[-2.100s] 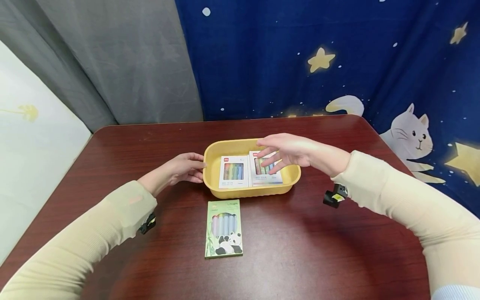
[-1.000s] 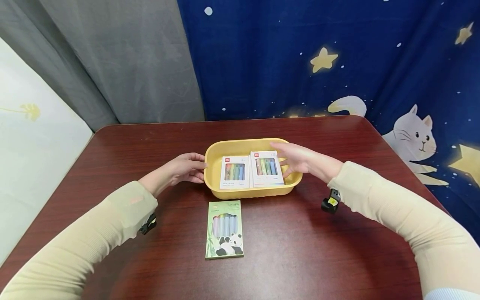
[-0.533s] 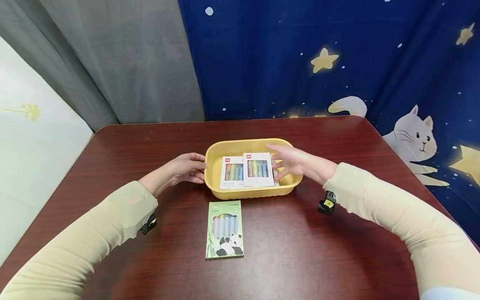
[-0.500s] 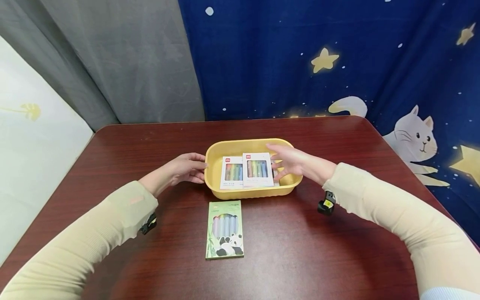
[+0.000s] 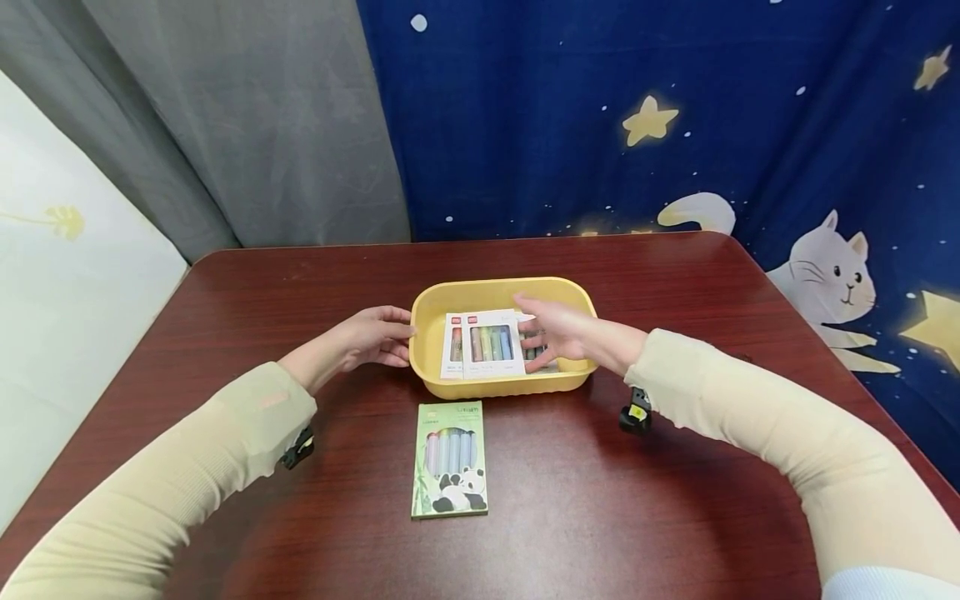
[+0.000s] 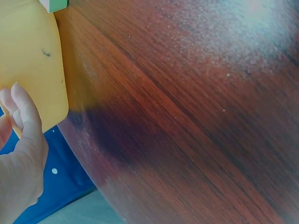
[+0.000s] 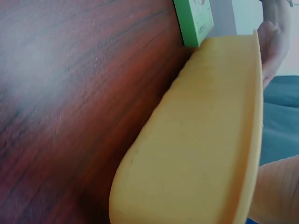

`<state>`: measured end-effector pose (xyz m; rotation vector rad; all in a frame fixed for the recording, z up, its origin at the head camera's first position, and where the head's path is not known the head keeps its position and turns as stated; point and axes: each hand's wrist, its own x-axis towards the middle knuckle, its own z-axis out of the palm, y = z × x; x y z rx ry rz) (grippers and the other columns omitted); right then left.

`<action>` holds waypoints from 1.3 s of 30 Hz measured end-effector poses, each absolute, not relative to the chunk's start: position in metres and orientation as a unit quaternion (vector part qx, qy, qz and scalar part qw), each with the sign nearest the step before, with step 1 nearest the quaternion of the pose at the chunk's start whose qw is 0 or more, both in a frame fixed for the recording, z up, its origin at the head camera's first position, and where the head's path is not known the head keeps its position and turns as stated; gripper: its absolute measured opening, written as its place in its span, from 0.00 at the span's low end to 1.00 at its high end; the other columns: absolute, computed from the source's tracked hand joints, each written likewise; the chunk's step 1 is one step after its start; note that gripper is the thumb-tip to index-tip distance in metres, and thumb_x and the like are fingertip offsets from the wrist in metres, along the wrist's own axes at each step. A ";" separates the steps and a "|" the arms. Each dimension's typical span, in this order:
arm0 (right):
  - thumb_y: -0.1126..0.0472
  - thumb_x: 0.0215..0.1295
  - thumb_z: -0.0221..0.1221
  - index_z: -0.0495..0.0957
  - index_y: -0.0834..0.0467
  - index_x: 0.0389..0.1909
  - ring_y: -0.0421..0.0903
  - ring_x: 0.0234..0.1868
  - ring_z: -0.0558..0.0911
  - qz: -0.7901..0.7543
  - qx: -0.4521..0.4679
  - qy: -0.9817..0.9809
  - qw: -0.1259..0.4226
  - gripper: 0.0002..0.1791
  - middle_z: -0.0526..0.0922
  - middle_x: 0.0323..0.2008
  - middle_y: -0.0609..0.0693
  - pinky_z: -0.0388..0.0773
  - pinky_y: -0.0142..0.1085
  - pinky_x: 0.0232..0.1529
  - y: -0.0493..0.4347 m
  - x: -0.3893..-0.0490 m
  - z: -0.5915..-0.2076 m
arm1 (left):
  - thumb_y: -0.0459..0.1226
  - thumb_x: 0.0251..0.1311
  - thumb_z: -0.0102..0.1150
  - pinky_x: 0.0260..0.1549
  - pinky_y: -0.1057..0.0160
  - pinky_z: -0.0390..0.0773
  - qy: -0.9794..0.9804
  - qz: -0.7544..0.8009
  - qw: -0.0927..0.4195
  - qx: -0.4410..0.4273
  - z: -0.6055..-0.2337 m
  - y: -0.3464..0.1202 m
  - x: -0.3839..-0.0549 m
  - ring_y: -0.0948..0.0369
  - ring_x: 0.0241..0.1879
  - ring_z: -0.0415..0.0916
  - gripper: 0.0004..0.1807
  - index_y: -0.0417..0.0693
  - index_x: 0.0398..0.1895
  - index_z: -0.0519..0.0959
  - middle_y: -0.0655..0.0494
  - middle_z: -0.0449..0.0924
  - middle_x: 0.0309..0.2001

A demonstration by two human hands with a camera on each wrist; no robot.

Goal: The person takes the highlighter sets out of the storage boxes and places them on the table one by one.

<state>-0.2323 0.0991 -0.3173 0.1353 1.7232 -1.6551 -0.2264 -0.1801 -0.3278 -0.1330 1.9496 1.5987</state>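
In the head view a yellow plastic basket (image 5: 517, 385) holds white boxes of crayon-like coloured sticks. My left hand (image 5: 371, 335) is at the basket's left end; in the left wrist view the hand (image 6: 25, 140) pinches the rim. My right hand (image 5: 558, 329) reaches over the right rim, with spread, fairly straight fingertips touching the right edge of one white box (image 5: 492, 367). That box overlaps another white box (image 5: 452, 367) on its left. Part of a third box (image 5: 551, 365) shows beneath my right fingers. The right wrist view shows the basket's outer wall (image 7: 196, 140).
A green panda-printed box (image 5: 450, 458) of pen-like sticks lies on the dark red table (image 5: 600, 517), just in front of the basket. The table's far edge meets blue and grey curtains (image 5: 300, 125).
My right hand has moved left and down into the basket. One white box has slid left over its neighbour, uncovering a box beneath. My left hand stays at the basket's left end.
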 end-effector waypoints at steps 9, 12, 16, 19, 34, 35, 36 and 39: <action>0.43 0.71 0.35 0.35 0.59 0.71 0.61 0.69 0.47 -0.643 0.040 0.664 0.381 0.37 0.41 0.70 0.61 0.66 0.59 0.55 0.088 -0.233 -0.320 | 0.35 0.65 0.47 0.31 0.65 0.82 0.734 0.605 0.305 -0.051 -0.327 -0.179 -0.226 0.63 0.22 0.76 0.25 0.38 0.63 0.55 0.51 0.75 0.34; 0.43 0.71 0.35 0.37 0.61 0.70 0.61 0.69 0.48 -0.642 0.042 0.665 0.380 0.37 0.43 0.70 0.61 0.66 0.59 0.55 0.087 -0.232 -0.320 | 0.35 0.65 0.47 0.31 0.65 0.82 0.734 0.605 0.306 -0.050 -0.327 -0.179 -0.227 0.64 0.22 0.76 0.25 0.38 0.63 0.55 0.50 0.75 0.35; 0.44 0.71 0.36 0.40 0.61 0.70 0.61 0.68 0.51 -0.642 0.052 0.668 0.374 0.36 0.46 0.69 0.63 0.66 0.58 0.57 0.085 -0.231 -0.320 | 0.35 0.65 0.47 0.31 0.65 0.82 0.734 0.604 0.306 -0.050 -0.328 -0.179 -0.227 0.63 0.22 0.77 0.25 0.38 0.63 0.55 0.50 0.75 0.35; 0.44 0.71 0.36 0.41 0.59 0.70 0.61 0.67 0.52 -0.644 0.056 0.666 0.372 0.35 0.47 0.68 0.64 0.66 0.57 0.57 0.083 -0.231 -0.321 | 0.35 0.65 0.47 0.31 0.65 0.82 0.735 0.603 0.306 -0.050 -0.328 -0.179 -0.227 0.63 0.22 0.76 0.25 0.39 0.63 0.56 0.50 0.75 0.35; 0.45 0.71 0.38 0.41 0.57 0.71 0.61 0.67 0.53 -0.665 0.056 0.637 0.386 0.35 0.46 0.69 0.63 0.66 0.56 0.57 0.069 -0.230 -0.328 | 0.35 0.65 0.47 0.31 0.64 0.82 0.732 0.607 0.305 -0.052 -0.330 -0.179 -0.228 0.63 0.22 0.76 0.24 0.39 0.62 0.56 0.52 0.75 0.34; 0.45 0.71 0.38 0.41 0.57 0.71 0.61 0.67 0.53 -0.665 0.056 0.637 0.385 0.35 0.46 0.69 0.63 0.66 0.56 0.57 0.069 -0.231 -0.328 | 0.35 0.65 0.47 0.31 0.64 0.82 0.732 0.607 0.305 -0.049 -0.330 -0.179 -0.229 0.63 0.22 0.76 0.25 0.39 0.62 0.56 0.52 0.75 0.34; 0.45 0.71 0.38 0.41 0.57 0.71 0.61 0.67 0.54 -0.666 0.058 0.637 0.384 0.35 0.47 0.69 0.63 0.66 0.56 0.57 0.068 -0.231 -0.328 | 0.35 0.65 0.47 0.31 0.64 0.82 0.731 0.608 0.305 -0.049 -0.330 -0.179 -0.229 0.63 0.22 0.76 0.24 0.39 0.62 0.56 0.52 0.75 0.34; 0.45 0.71 0.39 0.42 0.58 0.70 0.60 0.66 0.55 -0.666 0.060 0.638 0.382 0.35 0.48 0.69 0.63 0.66 0.56 0.57 0.068 -0.231 -0.329 | 0.35 0.65 0.48 0.30 0.64 0.82 0.730 0.609 0.305 -0.047 -0.330 -0.180 -0.229 0.63 0.22 0.76 0.24 0.39 0.62 0.56 0.52 0.75 0.33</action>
